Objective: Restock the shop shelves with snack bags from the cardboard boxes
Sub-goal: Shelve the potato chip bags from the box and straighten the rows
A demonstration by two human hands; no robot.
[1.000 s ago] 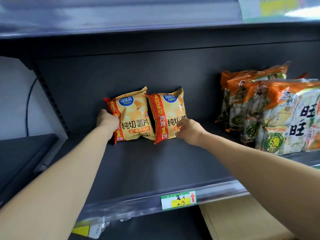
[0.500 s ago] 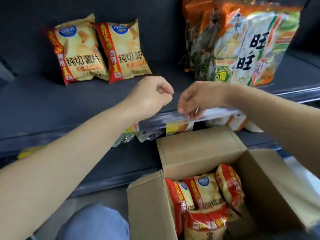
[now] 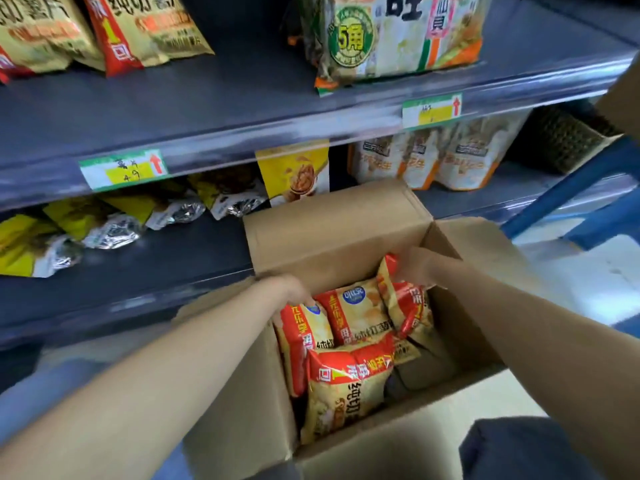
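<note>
Both your hands are down in the open cardboard box (image 3: 332,237). Your left hand (image 3: 294,291) curls over the top of the leftmost chip bag (image 3: 301,327), and your right hand (image 3: 417,268) seems to pinch the rightmost bag (image 3: 408,306) (fingers blurred). Two more bags (image 3: 360,313) lie between them.

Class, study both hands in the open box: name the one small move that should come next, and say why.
Probably lift two bags out: the right hand pinches the rightmost bag, the left hand meets the leftmost bag in the cardboard box, and the upper shelf has bare room beside its two matching bags.
</note>
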